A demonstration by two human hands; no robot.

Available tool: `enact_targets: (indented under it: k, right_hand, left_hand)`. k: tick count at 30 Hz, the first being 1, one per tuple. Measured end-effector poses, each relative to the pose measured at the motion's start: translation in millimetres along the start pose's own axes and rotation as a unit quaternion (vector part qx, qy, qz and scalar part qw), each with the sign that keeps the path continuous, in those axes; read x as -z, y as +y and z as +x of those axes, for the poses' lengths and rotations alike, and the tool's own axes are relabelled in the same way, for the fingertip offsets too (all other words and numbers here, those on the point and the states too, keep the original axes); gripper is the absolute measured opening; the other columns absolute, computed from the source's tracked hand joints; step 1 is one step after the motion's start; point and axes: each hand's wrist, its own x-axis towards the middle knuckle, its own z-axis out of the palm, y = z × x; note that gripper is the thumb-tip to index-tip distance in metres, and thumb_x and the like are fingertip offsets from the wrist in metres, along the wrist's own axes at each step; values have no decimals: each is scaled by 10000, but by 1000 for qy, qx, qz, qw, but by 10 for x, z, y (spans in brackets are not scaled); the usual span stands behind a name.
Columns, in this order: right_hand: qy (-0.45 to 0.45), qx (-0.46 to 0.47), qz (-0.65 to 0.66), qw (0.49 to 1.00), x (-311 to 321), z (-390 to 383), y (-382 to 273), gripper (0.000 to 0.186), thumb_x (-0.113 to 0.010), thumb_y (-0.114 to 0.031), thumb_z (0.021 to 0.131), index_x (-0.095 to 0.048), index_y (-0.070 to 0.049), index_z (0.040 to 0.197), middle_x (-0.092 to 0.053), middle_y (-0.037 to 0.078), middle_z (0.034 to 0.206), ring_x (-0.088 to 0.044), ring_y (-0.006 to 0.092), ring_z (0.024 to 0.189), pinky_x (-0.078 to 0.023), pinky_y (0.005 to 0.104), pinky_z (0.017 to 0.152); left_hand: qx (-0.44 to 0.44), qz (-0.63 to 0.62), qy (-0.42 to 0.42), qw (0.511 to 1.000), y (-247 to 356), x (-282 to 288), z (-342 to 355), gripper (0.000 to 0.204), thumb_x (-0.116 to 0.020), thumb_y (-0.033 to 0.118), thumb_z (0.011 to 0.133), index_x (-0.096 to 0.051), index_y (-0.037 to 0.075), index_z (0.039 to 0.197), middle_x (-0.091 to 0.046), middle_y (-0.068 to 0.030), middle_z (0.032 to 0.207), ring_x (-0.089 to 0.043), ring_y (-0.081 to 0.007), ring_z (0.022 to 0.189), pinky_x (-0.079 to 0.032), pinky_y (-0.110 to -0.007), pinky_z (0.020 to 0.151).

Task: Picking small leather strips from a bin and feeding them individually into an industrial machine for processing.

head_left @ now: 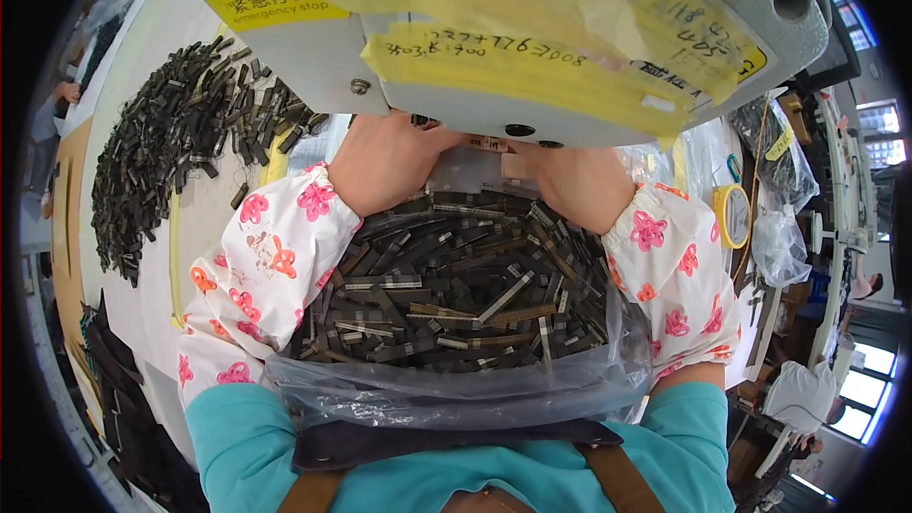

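A grey machine head [513, 47] with yellow taped notes overhangs both hands. My left hand [385, 161] reaches beneath its lower edge, fingers bent inward and partly hidden. My right hand [570, 180] reaches in opposite it, beside a small pale block [516, 165], fingers also bent and partly hidden. Both look closed, but what they hold is unclear. Below my hands, a clear plastic bag [456, 394] holds a mass of short dark strips [446, 285] with some lighter edges.
A large heap of small dark pieces [152, 152] covers part of the left table [142, 323]. A yellow tape roll [731, 217] and plastic bags [779, 247] lie at the right. A co-worker's hand [68, 92] shows at far left; other people [803, 399] are at far right.
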Motion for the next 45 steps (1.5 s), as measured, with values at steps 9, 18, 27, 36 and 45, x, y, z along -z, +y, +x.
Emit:
enact_targets:
  k: [9,18,27,36,45]
  right_hand:
    - [18,-12,54,998,-50,-65,34,346,-539,10,666,-645,-64,987,-595,189,906,-562,365,833,-447,418,733]
    - [58,-16,77,995,275,-214,32,168,-615,-18,695,-649,-8,859,-608,171,821,-579,332,758,-455,380,677]
    - [-104,-41,192,975,300,-356,-117,142,-648,-43,704,-598,7,827,-569,123,736,-581,264,640,-455,321,565]
    - [-147,-46,241,958,286,-309,-151,147,-599,-8,702,-594,-7,848,-544,94,714,-534,186,565,-431,281,516]
    - [-82,-163,325,928,428,-203,-119,132,-532,-25,799,-619,6,894,-588,89,673,-523,146,535,-426,262,528]
  left_hand:
    - [91,-53,-87,991,58,81,-101,218,-591,92,639,-625,111,853,-586,-120,675,-585,-279,575,-459,-368,507]
    - [107,26,-57,992,-42,440,-206,264,-529,14,666,-579,74,917,-570,-115,654,-575,-293,622,-455,-381,600]
    - [168,157,-74,970,-283,814,-466,196,-540,118,806,-553,56,992,-570,-112,927,-528,-276,831,-401,-369,722]
    - [334,304,-155,879,-1352,1045,-1040,350,-526,310,828,-552,180,1152,-486,-118,1223,-480,-285,1094,-354,-433,915]
    - [273,244,-92,926,-1148,1461,-873,457,-561,56,728,-519,121,1179,-471,-162,1233,-475,-336,1093,-383,-390,923]
